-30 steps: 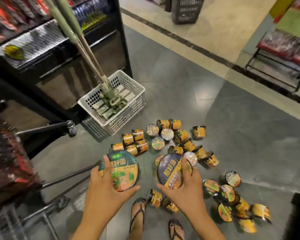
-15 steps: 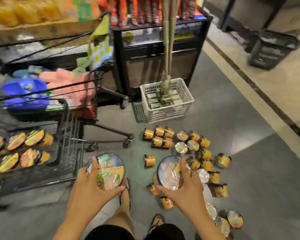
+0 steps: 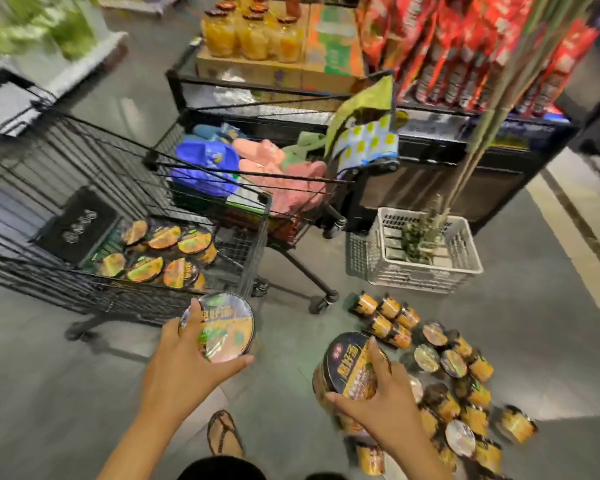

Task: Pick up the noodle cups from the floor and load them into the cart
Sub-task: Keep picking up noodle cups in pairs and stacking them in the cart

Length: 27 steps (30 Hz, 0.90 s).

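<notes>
Shop floor [image 3: 49, 393] | green-lid cup [image 3: 222, 327] is gripped by left hand [image 3: 184, 368], dark-lid cup [image 3: 350, 368] by right hand [image 3: 385, 410] | cart [image 3: 250, 247] is found at 11 o'clock, nearer left hand.

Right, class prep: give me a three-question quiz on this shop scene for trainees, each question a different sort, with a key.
1. True or false: the left hand and the right hand each grip a noodle cup.
2. Where do the loaded cups lie? A) in the black wire cart B) in the white basket C) on a shelf
3. Fill in: many more cups lie on the ____, to the person's right.
Key: 1 true; 2 A; 3 floor.
</notes>
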### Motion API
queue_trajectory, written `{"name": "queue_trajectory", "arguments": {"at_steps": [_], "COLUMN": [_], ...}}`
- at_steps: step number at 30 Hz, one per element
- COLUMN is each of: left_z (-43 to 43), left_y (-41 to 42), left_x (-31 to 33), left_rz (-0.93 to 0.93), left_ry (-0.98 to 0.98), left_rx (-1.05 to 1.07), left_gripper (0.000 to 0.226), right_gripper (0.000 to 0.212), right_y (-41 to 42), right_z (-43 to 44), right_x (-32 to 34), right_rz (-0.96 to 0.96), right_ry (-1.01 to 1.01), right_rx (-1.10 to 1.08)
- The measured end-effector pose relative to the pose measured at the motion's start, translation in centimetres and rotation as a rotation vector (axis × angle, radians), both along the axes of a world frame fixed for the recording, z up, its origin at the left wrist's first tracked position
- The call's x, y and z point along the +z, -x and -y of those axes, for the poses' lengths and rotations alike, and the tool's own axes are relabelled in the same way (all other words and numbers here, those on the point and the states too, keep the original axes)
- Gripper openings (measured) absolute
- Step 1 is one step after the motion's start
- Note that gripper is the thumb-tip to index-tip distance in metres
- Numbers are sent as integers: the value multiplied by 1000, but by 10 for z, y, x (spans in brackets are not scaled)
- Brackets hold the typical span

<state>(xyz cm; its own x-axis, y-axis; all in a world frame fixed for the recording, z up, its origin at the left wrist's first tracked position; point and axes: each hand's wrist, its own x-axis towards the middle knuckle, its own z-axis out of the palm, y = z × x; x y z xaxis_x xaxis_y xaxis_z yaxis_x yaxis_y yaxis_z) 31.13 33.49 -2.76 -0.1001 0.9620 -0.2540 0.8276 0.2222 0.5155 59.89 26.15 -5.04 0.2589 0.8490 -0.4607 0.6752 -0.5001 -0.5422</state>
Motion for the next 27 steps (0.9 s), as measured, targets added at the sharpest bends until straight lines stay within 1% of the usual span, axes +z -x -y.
{"name": "queue_trajectory", "arguments": {"at_steps": [7, 13, 16, 19, 24, 27], "left_z": [-65, -108, -133, -162, -214, -243], "left_y": [99, 152, 158, 156, 137, 113], "left_x": [8, 5, 2, -10, -40, -55], "left_rz": [-19, -20, -6, -4, 77, 54], "left_ry": [-60, -82, -81, -39, 37, 117], "left_rx": [81, 170, 226, 293, 459, 544], "left_gripper": [133, 135, 133, 139, 138, 136], "right_gripper": [123, 124, 124, 122, 129, 130], "right_y": [89, 141, 150, 153, 164, 178], "right_z": [-90, -159, -196, -248, -364, -432], "right_x": [-6, 2, 7, 5, -26, -53], "right_rz": [-48, -42, -71, -57, 20, 42], "right_ry": [-63, -104, -129, -113, -103, -66], "right_rx": [10, 134, 237, 344, 584, 737]}}
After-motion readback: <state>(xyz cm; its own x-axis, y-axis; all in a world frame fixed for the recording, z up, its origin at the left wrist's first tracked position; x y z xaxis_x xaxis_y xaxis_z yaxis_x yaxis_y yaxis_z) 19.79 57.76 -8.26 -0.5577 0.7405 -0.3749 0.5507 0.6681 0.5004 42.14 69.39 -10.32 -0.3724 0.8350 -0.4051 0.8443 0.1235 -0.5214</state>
